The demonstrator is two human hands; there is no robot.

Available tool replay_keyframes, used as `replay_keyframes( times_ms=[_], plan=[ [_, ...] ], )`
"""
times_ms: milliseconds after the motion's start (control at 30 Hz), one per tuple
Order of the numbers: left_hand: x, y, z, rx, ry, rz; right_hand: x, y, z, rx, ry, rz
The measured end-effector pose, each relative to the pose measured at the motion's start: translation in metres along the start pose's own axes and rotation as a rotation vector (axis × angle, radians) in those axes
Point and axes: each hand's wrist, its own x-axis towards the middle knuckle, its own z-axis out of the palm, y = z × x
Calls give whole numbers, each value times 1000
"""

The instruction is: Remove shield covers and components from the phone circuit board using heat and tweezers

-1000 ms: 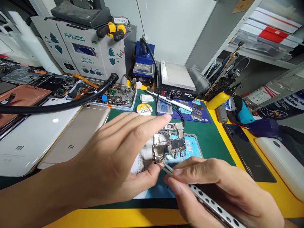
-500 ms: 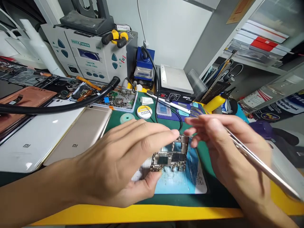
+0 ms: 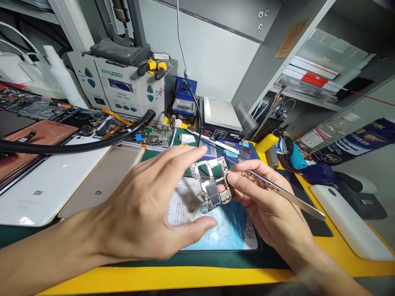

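Observation:
Between thumb and fingers my right hand [image 3: 265, 197] grips a phone circuit board [image 3: 212, 193] by its right edge. A pair of metal tweezers [image 3: 286, 197] is also in that hand, lying across the fingers with its rear end pointing right. The tweezers' tips are hidden. My left hand [image 3: 145, 201] is open to the left of the board, thumb and fingers spread around it without visibly gripping it. The board is raised and tilted above a blue-and-white printed sheet [image 3: 234, 234] on the green mat [image 3: 212, 257].
Phones with rear covers, including a white one [image 3: 40, 193] and a gold one [image 3: 101, 185], lie left under a black hose [image 3: 77, 146]. Behind stand a hot-air station [image 3: 120, 88] and a small hot plate [image 3: 224, 117]. A yellow bottle [image 3: 267, 142] and another white phone-like case [image 3: 348, 222] are right.
The circuit board has passed from my left hand to my right hand and turned to show another face. My left fingers have opened away from it. The view has shifted slightly.

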Motion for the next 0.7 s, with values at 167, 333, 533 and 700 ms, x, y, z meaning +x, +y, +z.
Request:
replay_keyframes(
  times_ms=[167,333,533,700],
  plan=[
    [-6,1,4,37,-7,39,-7,5,-1,-62,-15,-33],
    [-9,-1,4,-43,-51,85,-23,7,-12,-338,208,-506],
    [-11,1,6,-75,-86,59,-37,3,-8,-580,-38,-628],
    [-9,3,5,-44,-106,82,-35,14,1,-593,-6,-588]
  ],
)
